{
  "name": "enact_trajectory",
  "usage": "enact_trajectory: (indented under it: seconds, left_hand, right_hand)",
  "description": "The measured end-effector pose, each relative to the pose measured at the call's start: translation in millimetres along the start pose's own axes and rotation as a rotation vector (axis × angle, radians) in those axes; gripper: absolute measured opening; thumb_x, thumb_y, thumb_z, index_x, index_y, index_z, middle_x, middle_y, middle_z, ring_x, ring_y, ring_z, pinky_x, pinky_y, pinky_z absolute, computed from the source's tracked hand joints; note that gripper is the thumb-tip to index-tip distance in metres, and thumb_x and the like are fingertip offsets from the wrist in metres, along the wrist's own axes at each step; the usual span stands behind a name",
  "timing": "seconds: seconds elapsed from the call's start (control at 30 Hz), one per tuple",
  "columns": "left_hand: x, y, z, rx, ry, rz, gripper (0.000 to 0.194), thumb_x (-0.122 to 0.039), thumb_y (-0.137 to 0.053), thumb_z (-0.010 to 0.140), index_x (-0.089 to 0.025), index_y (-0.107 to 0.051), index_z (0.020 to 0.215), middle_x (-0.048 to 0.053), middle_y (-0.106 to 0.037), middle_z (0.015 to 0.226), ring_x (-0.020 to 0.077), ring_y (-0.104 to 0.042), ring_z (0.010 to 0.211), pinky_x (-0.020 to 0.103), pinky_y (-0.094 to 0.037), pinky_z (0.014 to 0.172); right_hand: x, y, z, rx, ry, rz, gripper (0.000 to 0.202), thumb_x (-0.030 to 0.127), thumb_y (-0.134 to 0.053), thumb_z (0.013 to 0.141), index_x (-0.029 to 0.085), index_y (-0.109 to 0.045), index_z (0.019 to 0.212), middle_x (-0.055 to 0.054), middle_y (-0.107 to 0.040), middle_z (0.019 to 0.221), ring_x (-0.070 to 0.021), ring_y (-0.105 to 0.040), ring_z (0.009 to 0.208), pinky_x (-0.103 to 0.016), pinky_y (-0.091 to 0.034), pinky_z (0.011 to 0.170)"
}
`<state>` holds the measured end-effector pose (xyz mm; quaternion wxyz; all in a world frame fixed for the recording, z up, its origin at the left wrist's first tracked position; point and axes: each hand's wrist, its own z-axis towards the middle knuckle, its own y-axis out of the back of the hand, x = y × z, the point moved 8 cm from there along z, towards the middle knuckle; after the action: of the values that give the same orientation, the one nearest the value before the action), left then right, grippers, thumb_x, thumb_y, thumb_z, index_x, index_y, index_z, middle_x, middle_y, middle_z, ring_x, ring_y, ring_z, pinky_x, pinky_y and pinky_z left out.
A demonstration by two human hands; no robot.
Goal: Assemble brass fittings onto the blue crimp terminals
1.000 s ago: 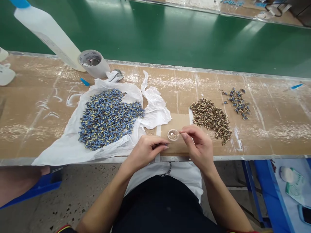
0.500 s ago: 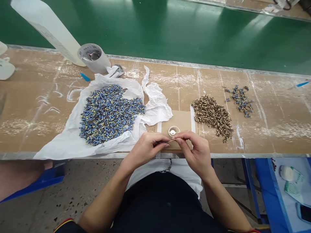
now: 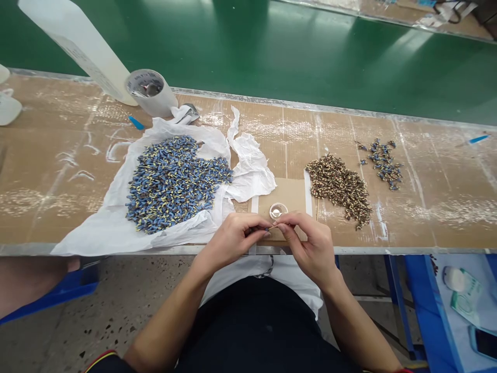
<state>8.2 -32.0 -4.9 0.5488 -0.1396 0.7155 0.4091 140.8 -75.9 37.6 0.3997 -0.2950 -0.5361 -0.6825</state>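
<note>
My left hand (image 3: 237, 237) is closed in a pinch at the table's front edge. Between its fingertips sits a small blue piece (image 3: 266, 229), mostly hidden. My right hand (image 3: 308, 243) pinches a thin wooden stick (image 3: 274, 226), whose tip meets the piece in my left fingers. Just beyond the fingertips, a small round cup with white contents (image 3: 278, 210) stands on a cardboard square (image 3: 293, 192). To the left, a large heap of small blue-and-yellow pieces (image 3: 174, 181) lies on white paper (image 3: 116, 207). A heap of small brown-and-cream pieces (image 3: 339, 186) is to the right.
A smaller cluster of blue-and-brown pieces (image 3: 384, 160) lies farther right. A roll of tape (image 3: 157, 96) and a tall white sheet (image 3: 81, 52) stand at the back left. A blue stool (image 3: 430, 311) holds a phone (image 3: 485, 342). At left, another person's limb (image 3: 31, 282) shows.
My right hand has shifted slightly left towards my left hand, and less of the stick shows between them. The head view has moved a little.
</note>
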Motion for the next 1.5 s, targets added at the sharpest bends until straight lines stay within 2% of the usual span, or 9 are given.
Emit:
enact_trajectory:
  seconds: [0.63, 0.87, 1.0, 1.1, 1.17, 1.23, 1.4, 1.5]
  left_hand:
    - [1, 0.4, -1, -0.010, -0.004, -0.022, 0.013, -0.015, -0.062, 0.089, -0.018, -0.073, 0.096, 0.001, -0.073, 0.085, 0.0115, -0.063, 0.073, 0.020, -0.045, 0.066]
    - [6, 1.7, -4, -0.028, 0.033, -0.042, 0.013, -0.018, -0.063, 0.090, -0.018, -0.073, 0.097, 0.001, -0.073, 0.086, 0.0101, -0.062, 0.070, 0.019, -0.045, 0.063]
    - [8, 2.2, -3, -0.023, 0.045, -0.039, 0.012, -0.020, -0.063, 0.090, -0.019, -0.073, 0.096, 0.000, -0.072, 0.085, 0.0095, -0.060, 0.068, 0.019, -0.044, 0.061]
    - [9, 3.6, -2, -0.016, 0.056, -0.050, 0.012, -0.022, -0.062, 0.090, -0.019, -0.073, 0.095, 0.000, -0.071, 0.085, 0.0096, -0.059, 0.066, 0.019, -0.044, 0.060]
    - [10, 4.3, -2, -0.008, 0.062, -0.053, 0.013, -0.024, -0.062, 0.091, -0.019, -0.073, 0.094, 0.000, -0.071, 0.084, 0.0100, -0.059, 0.066, 0.020, -0.044, 0.060]
    - [11, 5.0, -2, -0.002, 0.065, -0.052, 0.013, -0.026, -0.062, 0.091, -0.019, -0.073, 0.094, 0.000, -0.071, 0.085, 0.0104, -0.059, 0.068, 0.020, -0.044, 0.061]
    - [14, 4.0, -1, 0.008, 0.073, -0.047, 0.016, -0.030, -0.061, 0.092, -0.020, -0.073, 0.095, 0.000, -0.071, 0.088, 0.0109, -0.060, 0.071, 0.021, -0.044, 0.063]
    - [14, 3.1, -1, 0.011, 0.077, -0.038, 0.016, -0.031, -0.060, 0.092, -0.021, -0.072, 0.095, 0.000, -0.071, 0.088, 0.0110, -0.060, 0.071, 0.021, -0.044, 0.063]
  right_hand:
    - [7, -3, 2, 0.016, 0.048, 0.011, 0.012, 0.012, -0.055, 0.094, 0.022, -0.061, 0.095, -0.004, -0.069, 0.089, -0.0170, -0.065, 0.084, -0.030, -0.051, 0.076]
    - [-3, 19, 6, -0.153, 0.050, -0.006, 0.013, 0.011, -0.057, 0.092, 0.023, -0.064, 0.095, -0.004, -0.068, 0.089, -0.0174, -0.064, 0.084, -0.031, -0.051, 0.075]
    - [-9, 14, 7, -0.170, 0.040, -0.027, 0.013, 0.014, -0.057, 0.093, 0.022, -0.066, 0.096, -0.006, -0.064, 0.095, -0.0173, -0.063, 0.087, -0.031, -0.052, 0.073]
    - [-11, 9, 5, -0.150, 0.045, -0.036, 0.018, 0.015, -0.057, 0.093, 0.022, -0.066, 0.107, -0.008, -0.062, 0.105, -0.0187, -0.062, 0.096, -0.033, -0.053, 0.077]
    - [-16, 17, 2, -0.173, 0.048, -0.073, 0.022, 0.018, -0.059, 0.093, 0.022, -0.063, 0.114, -0.009, -0.061, 0.111, -0.0201, -0.061, 0.099, -0.034, -0.052, 0.080]
    - [-26, 34, -2, -0.229, 0.020, -0.151, 0.020, 0.020, -0.058, 0.093, 0.021, -0.063, 0.112, -0.009, -0.063, 0.109, -0.0201, -0.061, 0.097, -0.034, -0.052, 0.078]
    - [-71, 88, -18, -0.367, -0.214, -0.472, 0.013, 0.027, -0.054, 0.095, 0.020, -0.065, 0.098, -0.006, -0.064, 0.092, -0.0178, -0.061, 0.078, -0.032, -0.049, 0.068]
    - [-85, 99, -24, -0.361, -0.277, -0.611, 0.016, 0.030, -0.054, 0.095, 0.020, -0.066, 0.100, -0.006, -0.064, 0.093, -0.0181, -0.061, 0.075, -0.033, -0.049, 0.071]
